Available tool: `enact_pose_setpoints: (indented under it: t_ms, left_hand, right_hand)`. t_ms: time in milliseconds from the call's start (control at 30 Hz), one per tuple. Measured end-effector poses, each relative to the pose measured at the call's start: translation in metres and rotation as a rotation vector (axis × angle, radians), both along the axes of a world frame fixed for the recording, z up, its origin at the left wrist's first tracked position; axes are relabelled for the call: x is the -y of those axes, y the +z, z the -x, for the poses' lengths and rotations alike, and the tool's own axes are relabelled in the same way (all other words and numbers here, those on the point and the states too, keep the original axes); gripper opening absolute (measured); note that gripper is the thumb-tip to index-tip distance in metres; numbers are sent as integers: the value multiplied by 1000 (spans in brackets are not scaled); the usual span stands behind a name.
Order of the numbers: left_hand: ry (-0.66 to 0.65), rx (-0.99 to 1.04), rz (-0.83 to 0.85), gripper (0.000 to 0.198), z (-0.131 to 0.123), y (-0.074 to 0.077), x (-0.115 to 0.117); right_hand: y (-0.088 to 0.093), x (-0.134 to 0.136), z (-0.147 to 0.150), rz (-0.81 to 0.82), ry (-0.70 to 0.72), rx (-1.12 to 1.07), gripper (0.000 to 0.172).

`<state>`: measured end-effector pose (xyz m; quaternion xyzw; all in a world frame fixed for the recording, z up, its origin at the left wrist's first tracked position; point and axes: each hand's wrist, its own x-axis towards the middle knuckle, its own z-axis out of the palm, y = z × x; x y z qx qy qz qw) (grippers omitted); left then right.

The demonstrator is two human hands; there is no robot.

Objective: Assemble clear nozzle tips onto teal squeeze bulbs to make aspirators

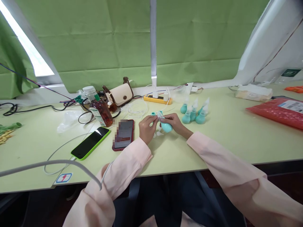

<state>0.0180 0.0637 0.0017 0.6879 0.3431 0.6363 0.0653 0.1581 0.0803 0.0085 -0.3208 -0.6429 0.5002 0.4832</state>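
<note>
My left hand (146, 127) and my right hand (174, 122) meet over the pale green table (213, 148). Between them is a teal rubber bulb with a clear nozzle (165, 126). My right hand's fingers wrap around the bulb's body. The fingers of my left hand pinch a small teal and clear piece (155, 115) at the nozzle end. A small clear part (158, 134) lies on the table just under the hands. Several more teal bulbs with clear tips (194, 113) stand upright just right of my right hand.
A red phone (123, 135) and a green-cased phone (91, 142) lie to the left, with a brown drink bottle (100, 110), a small cream bag (119, 93), a yellow power strip (157, 99) and cables behind. A red packet (276, 111) lies far right.
</note>
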Motion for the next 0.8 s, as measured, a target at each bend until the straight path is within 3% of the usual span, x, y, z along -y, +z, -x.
enact_pose_setpoints:
  t_ms: [133,433,800]
  left_hand:
    - [48,-67,-47,11,1,0,0]
    - [13,-252,-95,11,9,12,-1]
    - [43,-490,-191,14,12,11,-5]
  right_hand:
    - [0,0,0,-2,-18,9,25]
    - [9,-2,-9,-9,1,90,27]
    - [7,-5,-11,-59,-9,162,26]
